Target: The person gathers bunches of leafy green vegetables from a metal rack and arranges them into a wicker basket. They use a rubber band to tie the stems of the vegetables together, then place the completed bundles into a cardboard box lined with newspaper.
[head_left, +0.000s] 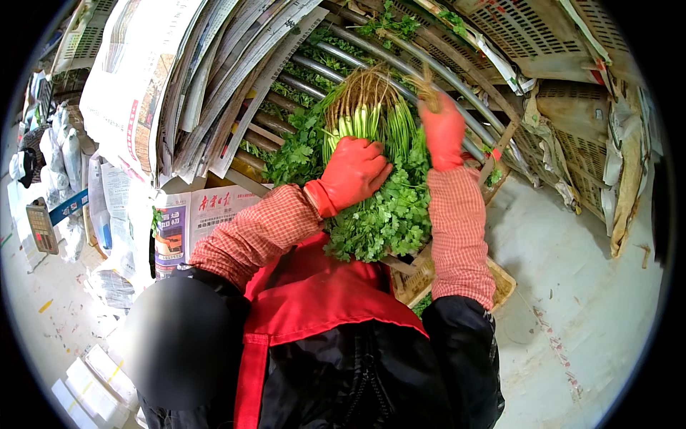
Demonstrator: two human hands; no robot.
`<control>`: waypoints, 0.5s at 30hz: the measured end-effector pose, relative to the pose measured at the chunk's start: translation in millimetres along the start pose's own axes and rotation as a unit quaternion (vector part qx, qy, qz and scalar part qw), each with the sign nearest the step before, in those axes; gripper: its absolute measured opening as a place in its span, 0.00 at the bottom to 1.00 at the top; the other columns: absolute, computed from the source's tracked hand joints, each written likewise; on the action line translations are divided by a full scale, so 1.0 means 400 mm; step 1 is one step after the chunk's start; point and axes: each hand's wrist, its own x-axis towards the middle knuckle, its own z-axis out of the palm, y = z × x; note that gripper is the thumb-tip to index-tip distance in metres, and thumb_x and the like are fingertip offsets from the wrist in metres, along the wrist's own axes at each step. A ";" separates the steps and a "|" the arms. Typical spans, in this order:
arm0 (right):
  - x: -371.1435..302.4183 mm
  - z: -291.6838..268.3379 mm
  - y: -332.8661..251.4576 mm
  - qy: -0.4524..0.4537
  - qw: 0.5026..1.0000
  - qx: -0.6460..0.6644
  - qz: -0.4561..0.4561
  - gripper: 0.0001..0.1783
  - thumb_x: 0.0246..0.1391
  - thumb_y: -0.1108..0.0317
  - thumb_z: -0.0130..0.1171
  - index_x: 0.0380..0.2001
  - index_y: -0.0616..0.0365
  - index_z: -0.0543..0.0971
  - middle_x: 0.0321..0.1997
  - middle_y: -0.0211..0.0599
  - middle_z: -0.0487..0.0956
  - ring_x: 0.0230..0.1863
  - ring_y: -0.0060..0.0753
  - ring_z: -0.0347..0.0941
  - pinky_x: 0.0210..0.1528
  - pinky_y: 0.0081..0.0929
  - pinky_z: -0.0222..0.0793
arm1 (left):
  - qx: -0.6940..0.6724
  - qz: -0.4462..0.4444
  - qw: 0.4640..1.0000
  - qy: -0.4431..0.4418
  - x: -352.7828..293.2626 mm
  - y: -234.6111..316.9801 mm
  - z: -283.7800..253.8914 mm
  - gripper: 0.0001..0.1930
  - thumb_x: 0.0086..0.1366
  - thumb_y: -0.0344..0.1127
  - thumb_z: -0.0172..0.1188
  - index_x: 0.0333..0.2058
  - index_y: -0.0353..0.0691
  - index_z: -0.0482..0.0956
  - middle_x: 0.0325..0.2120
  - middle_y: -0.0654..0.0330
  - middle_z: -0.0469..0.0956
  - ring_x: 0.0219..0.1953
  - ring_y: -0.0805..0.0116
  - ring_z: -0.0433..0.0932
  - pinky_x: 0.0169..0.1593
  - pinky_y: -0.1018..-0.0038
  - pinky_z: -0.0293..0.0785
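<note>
A bunch of leafy coriander [379, 214] lies on a rack of metal bars in front of me, its pale stems and tangled brown roots pointing away. My left hand [352, 175], in a red rubber glove, is closed over the stems, pressing the bunch from the left. Just right of the bunch, my red-gloved right hand [444, 129] is raised with its fingers closed. A tan, root-like tuft shows at its fingertips, blurred, and I cannot make out what it is. Checked red-and-white sleeve covers reach up both forearms.
A thick stack of newspapers [207, 86] leans at the left of the metal bars [336, 66]. More greens lie beneath those bars. Plastic crates [522, 36] stand at the back right, and a yellowish crate [504, 284] sits low beside my right forearm. A person stands close at lower left.
</note>
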 end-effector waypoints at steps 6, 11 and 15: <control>-0.006 0.095 -0.057 -0.074 0.973 -0.199 -0.090 0.22 0.44 0.58 0.64 0.40 0.60 0.75 0.40 0.48 0.75 0.43 0.51 0.73 0.42 0.42 0.69 | -0.017 -0.013 1.000 0.015 -0.011 -0.013 -0.008 0.06 0.48 0.31 0.63 0.23 0.41 0.73 0.35 0.60 0.76 0.30 0.63 0.72 0.36 0.66 0.66; 0.012 0.081 -0.060 -0.132 0.972 -0.188 -0.059 0.19 0.41 0.62 0.63 0.36 0.63 0.77 0.37 0.52 0.76 0.42 0.51 0.74 0.43 0.43 0.69 | -0.037 -0.017 0.998 0.049 -0.022 -0.027 -0.021 0.06 0.47 0.29 0.63 0.22 0.41 0.73 0.34 0.60 0.76 0.28 0.62 0.73 0.34 0.65 0.67; 0.029 0.054 -0.036 -0.161 0.985 -0.040 -0.047 0.18 0.41 0.63 0.61 0.34 0.64 0.79 0.36 0.54 0.77 0.40 0.54 0.74 0.43 0.43 0.69 | -0.051 -0.009 0.997 0.061 -0.026 -0.034 -0.030 0.06 0.46 0.28 0.63 0.22 0.41 0.73 0.34 0.59 0.77 0.27 0.61 0.73 0.32 0.66 0.66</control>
